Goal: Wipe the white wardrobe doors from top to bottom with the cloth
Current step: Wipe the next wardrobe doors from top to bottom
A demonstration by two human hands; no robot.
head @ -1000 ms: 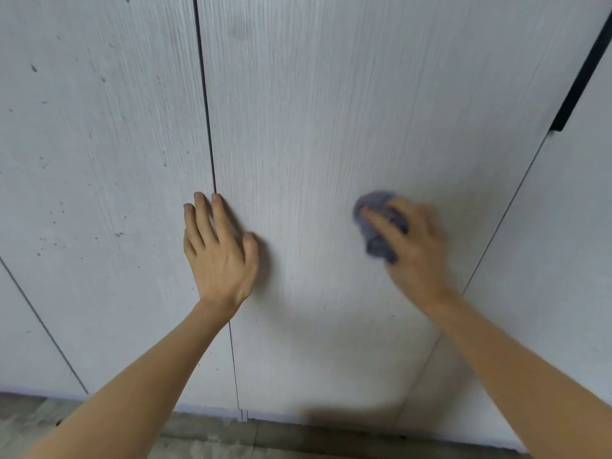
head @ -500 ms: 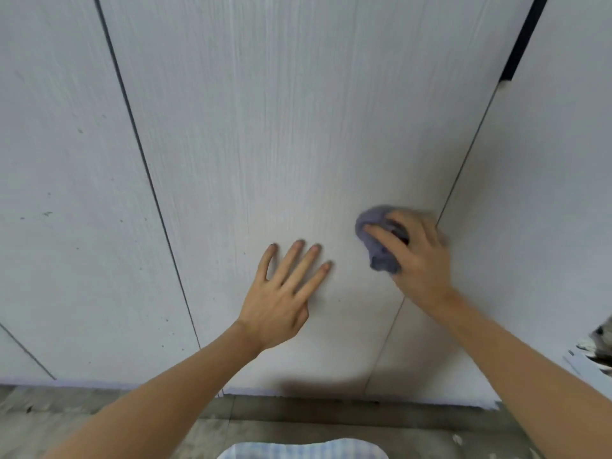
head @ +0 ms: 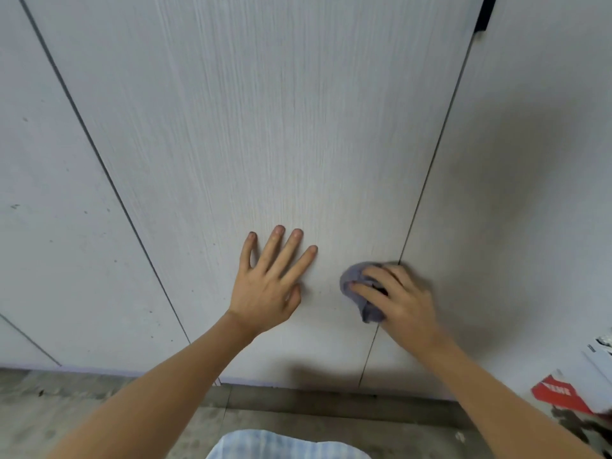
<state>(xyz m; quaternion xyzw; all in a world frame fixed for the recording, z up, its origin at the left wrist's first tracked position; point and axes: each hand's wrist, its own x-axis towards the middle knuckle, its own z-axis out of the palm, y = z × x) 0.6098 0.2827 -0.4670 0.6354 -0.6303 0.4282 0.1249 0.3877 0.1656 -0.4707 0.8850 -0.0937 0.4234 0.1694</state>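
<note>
White wood-grain wardrobe doors [head: 265, 127] fill the view, split by thin dark seams. My right hand [head: 400, 303] grips a crumpled grey-blue cloth [head: 356, 286] and presses it on the lower part of the middle door, right at the seam with the door to the right [head: 530, 193]. My left hand [head: 271, 283] lies flat on the middle door with fingers spread, just left of the cloth. Part of the cloth is hidden under my right fingers.
The left door [head: 49, 226] carries small dark specks. A grey floor [head: 99, 409] runs along the doors' bottom edge. A red and white printed item [head: 559, 392] lies at the lower right. A black handle strip [head: 485, 11] shows at the top right.
My view shifted right and down. The left hand moved from the left seam onto the middle door and spread its fingers. The right hand with the cloth slid down and right to the right seam.
</note>
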